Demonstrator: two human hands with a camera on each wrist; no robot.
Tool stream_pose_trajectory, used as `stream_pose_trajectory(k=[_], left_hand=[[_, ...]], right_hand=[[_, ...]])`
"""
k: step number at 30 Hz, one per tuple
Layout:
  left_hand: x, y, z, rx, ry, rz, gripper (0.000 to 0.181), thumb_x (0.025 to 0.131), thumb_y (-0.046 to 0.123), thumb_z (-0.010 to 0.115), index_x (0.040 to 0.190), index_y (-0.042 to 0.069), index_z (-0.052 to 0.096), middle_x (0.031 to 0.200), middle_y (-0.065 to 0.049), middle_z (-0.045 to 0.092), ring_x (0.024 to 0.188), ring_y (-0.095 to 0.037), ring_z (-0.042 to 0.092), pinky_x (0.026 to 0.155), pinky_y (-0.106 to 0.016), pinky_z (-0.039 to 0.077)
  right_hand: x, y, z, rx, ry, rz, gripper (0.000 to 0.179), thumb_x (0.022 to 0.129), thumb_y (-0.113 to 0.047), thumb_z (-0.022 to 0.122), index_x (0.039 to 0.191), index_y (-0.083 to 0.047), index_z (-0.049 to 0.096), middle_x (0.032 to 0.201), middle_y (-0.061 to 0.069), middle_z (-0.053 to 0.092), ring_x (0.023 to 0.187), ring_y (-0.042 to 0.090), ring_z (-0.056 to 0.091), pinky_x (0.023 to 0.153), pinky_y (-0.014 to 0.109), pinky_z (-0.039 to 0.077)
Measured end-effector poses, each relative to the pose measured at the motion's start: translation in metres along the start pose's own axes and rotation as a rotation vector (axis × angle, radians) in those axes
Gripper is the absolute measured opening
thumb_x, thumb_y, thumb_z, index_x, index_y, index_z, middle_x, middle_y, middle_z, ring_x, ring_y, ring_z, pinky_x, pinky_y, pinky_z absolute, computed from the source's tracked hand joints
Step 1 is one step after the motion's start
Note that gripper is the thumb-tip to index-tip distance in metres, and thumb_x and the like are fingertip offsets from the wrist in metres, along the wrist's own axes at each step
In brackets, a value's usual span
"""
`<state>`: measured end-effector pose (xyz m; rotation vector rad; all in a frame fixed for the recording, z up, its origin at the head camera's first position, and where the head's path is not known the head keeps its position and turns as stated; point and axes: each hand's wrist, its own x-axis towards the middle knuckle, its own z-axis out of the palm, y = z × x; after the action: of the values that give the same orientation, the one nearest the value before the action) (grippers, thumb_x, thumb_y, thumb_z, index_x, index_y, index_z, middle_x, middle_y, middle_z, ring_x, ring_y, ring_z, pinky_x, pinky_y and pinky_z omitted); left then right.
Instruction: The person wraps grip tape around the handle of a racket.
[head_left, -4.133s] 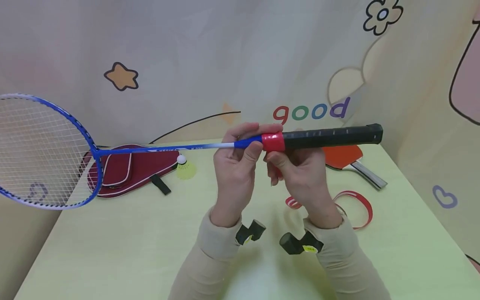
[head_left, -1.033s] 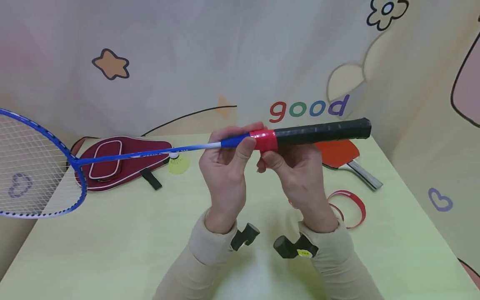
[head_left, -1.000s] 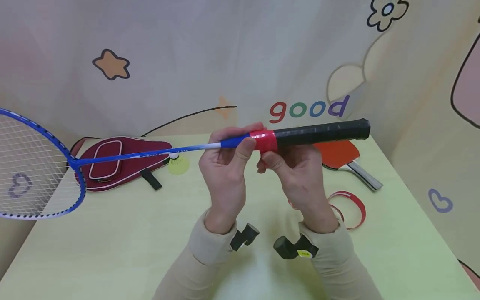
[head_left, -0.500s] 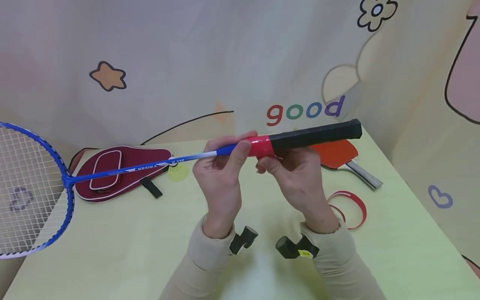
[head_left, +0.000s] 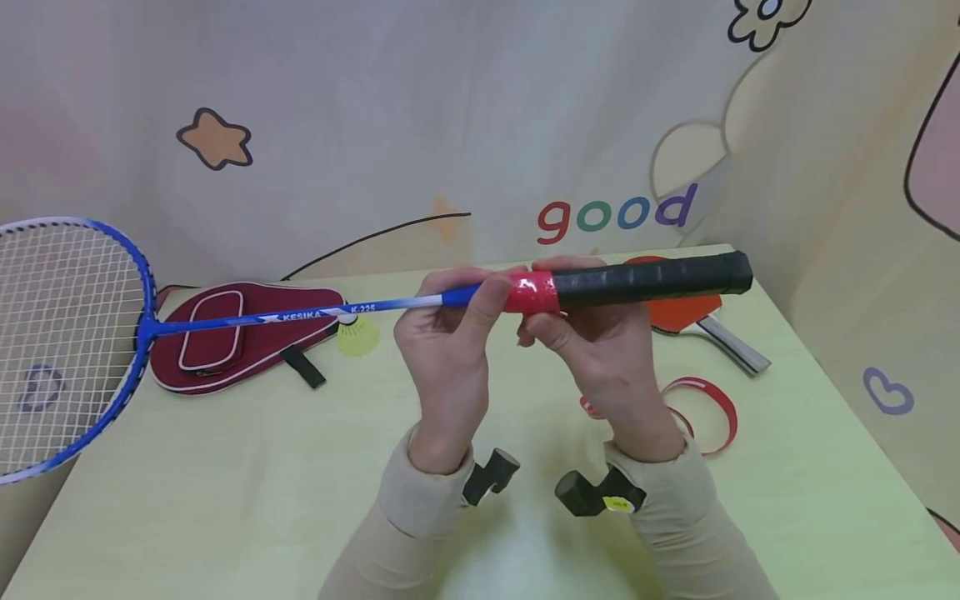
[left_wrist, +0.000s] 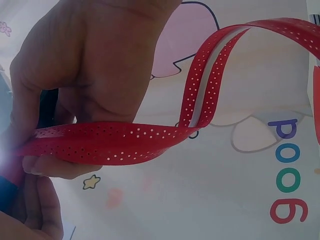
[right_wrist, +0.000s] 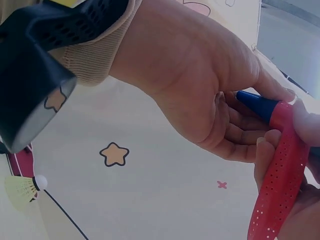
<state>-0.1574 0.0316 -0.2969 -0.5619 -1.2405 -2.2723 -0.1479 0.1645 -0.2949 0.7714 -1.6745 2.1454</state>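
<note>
A blue badminton racket [head_left: 300, 315] is held nearly level above the table, its strung head to the left and its black handle [head_left: 652, 279] to the right. My left hand [head_left: 450, 350] pinches it around the blue cone, with the thumb at the edge of a red band wrapped round the handle top. That band is perforated red grip tape [head_left: 532, 292]. In the left wrist view the loose tape [left_wrist: 115, 142] runs from the fingers of my right hand [left_wrist: 95, 60], curling away with a pale strip along its middle. My right hand [head_left: 603, 350] pinches the tape beneath the handle.
On the table [head_left: 262, 500] lie a maroon racket bag [head_left: 262, 350], a yellow shuttlecock [head_left: 358, 336] and an orange table tennis bat [head_left: 686, 312] with a grey handle. A loop of the tape [head_left: 720, 408] hangs by the right wrist.
Half a second ago the racket head hung lower; it has risen, leaving the racket nearly level. Fingers of my right hand now show above the handle. Both hands keep their hold.
</note>
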Motion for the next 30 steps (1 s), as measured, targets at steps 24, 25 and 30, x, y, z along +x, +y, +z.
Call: stream_pose_trajectory(k=[24, 25, 30], left_hand=[[0.0023, 0.0052, -0.0001, -0.073, -0.211, 0.064, 0.052, 0.091, 0.019, 0.068, 0.122, -0.015, 0.044, 0.115, -0.009, 0.068, 0.110, -0.042, 0.060, 0.098, -0.050, 0.045], [0.0023, 0.0054, -0.0002, -0.067, -0.206, 0.065, 0.053, 0.091, 0.019, 0.068, 0.122, -0.016, 0.043, 0.115, -0.009, 0.068, 0.110, -0.042, 0.061, 0.098, -0.049, 0.045], [0.0012, 0.0045, -0.0002, -0.062, -0.186, 0.060, 0.048, 0.091, 0.020, 0.068, 0.120, -0.012, 0.048, 0.114, -0.010, 0.069, 0.109, -0.040, 0.062, 0.097, -0.046, 0.046]], right_hand=[[-0.0022, -0.0012, -0.0044, -0.115, -0.034, 0.011, 0.056, 0.089, -0.022, 0.071, 0.135, -0.003, 0.046, 0.112, 0.016, 0.060, 0.082, 0.027, 0.066, 0.078, 0.034, 0.056], [-0.0023, -0.0008, -0.0050, -0.116, -0.038, 0.012, 0.054, 0.089, -0.021, 0.070, 0.134, -0.003, 0.046, 0.113, 0.016, 0.060, 0.082, 0.026, 0.066, 0.079, 0.034, 0.056], [-0.0015, 0.0006, -0.0052, -0.114, -0.020, 0.006, 0.047, 0.088, -0.018, 0.071, 0.127, -0.002, 0.050, 0.113, 0.015, 0.061, 0.084, 0.026, 0.067, 0.080, 0.035, 0.056]])
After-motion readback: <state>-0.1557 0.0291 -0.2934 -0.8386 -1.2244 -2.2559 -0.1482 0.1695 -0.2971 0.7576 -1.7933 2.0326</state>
